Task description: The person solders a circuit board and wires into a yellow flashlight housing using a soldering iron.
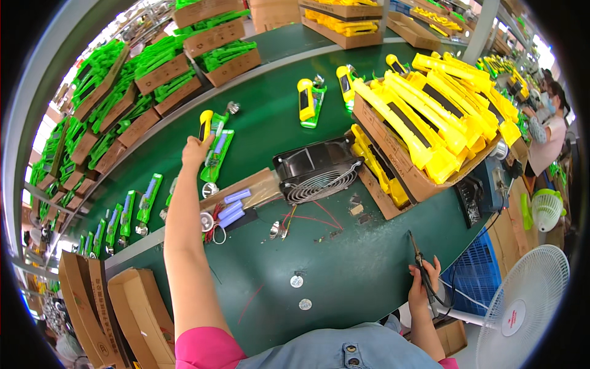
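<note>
While I watch from the head camera, my left hand is stretched far forward over the green conveyor, fingers at the lower end of a yellow housing with a dark panel. Contact there, yes; whether the fingers clench it or only rest on it, I can't tell from above. The housing sits upper left of the bench, just beside a green shell with bluish cells in it; a shiny reflector is near its upper end.

My right hand is low on the right, fingers wrapped around the handle of a soldering iron, grasped firmly enough to keep it tilted, tip up and slightly left, above the bench's right part. Its dark cord loops off to the right.

Between the hands, on the green workbench: loose purple cells, a black cooling fan with a wire guard, thin red wires, two pale round stickers. Right of the black fan, a carton is heaped with yellow housings. More green shells line the conveyor at left. Blue crate and white fan at right; another person farther off, upper right.
</note>
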Demonstrator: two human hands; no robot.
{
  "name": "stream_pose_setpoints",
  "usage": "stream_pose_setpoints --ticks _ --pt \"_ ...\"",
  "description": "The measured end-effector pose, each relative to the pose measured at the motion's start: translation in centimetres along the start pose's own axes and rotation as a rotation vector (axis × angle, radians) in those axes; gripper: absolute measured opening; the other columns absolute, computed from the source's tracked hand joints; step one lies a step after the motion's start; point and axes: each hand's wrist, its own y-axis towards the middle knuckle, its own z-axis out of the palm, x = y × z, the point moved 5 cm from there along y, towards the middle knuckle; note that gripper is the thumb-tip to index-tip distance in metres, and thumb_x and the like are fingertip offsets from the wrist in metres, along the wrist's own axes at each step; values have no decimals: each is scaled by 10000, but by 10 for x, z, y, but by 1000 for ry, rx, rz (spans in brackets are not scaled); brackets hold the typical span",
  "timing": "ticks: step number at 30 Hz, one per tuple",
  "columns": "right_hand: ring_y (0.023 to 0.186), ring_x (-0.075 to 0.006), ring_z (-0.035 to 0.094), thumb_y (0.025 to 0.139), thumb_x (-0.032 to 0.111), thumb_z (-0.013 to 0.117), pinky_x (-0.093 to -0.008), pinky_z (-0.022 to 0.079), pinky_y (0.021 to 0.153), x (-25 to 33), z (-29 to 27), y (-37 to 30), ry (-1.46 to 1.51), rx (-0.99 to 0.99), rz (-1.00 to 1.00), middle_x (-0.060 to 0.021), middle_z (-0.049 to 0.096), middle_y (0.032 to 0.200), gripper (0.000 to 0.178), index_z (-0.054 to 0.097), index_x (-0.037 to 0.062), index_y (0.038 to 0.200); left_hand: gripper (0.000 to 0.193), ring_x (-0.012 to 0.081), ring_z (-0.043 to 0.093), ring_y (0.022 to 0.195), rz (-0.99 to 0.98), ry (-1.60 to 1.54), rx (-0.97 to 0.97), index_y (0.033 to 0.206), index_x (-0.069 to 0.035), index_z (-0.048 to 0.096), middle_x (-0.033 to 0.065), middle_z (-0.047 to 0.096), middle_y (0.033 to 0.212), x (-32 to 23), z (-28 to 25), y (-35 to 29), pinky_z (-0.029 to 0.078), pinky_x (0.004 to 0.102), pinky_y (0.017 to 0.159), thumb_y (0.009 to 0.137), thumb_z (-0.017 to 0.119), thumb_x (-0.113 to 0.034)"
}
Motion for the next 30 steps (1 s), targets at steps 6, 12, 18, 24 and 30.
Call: stream_pose_setpoints --ticks 6,12,18,24,30 --pt "683 -153 639 815 -2 545 -483 249 1010 6 -7 5 -10 3 27 -67 654 701 168 514 29 977 290 369 551 979 366 167 70 989 -74 614 207 560 1082 21 -3 11 446 402 857 735 574 -208" --pt "684 -147 638 814 -6 549 -469 253 1012 0 -8 -1 41 -46 28 -69 664 746 170 519 36 976 379 321 522 994 350 291 66 1055 -108 594 154 547 1019 17 -4 -41 456 403 833 695 554 3" --pt "639 -130 622 822 -5 544 -467 274 1005 24 -27 14 173 -172 -119 -78 657 747 180 513 39 993 557 319 488 976 497 325 -170 1066 -146 574 142 469 1052 -5 -123 -77 435 387 855 554 733 3" --pt "689 -152 623 817 -4 566 -450 346 967 92 -67 113 121 -320 -458 -48 630 741 191 556 47 1001 387 301 540 909 639 153 -329 961 -40 563 121 535 960 -80 -252 -211 433 362 782 609 723 -61" --pt "915 -184 586 808 97 600 -496 258 975 86 -37 244 49 -219 -491 -29 600 1091 497 370 117 1248 134 148 563 743 278 -453 73 772 -19 605 59 592 776 -76 -190 -338 448 286 710 678 694 -56"
